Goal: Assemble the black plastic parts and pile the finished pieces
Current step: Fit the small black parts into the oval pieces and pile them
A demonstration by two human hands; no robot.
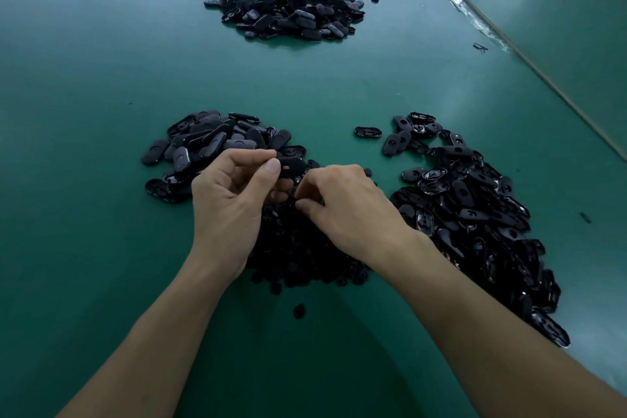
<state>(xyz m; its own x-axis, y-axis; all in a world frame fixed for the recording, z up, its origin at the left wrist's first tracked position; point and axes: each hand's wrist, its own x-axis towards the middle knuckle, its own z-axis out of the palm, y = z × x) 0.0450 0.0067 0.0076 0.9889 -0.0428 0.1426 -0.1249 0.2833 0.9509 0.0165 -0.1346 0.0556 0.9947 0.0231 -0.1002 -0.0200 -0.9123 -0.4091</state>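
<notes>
The left hand (234, 190) pinches a black oval part (292, 166) between thumb and fingertips. The part sticks out to the right of the grip, above a heap of small round pieces (298, 254). The right hand (346, 210) is just beside it with fingers curled close; whether its grip holds anything cannot be told. On the green desk (101, 78) lie a left heap (203, 142), a right heap (475, 214) and a far pile (288, 3).

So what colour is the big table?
The table is dark green, seen best in the head view.
</notes>
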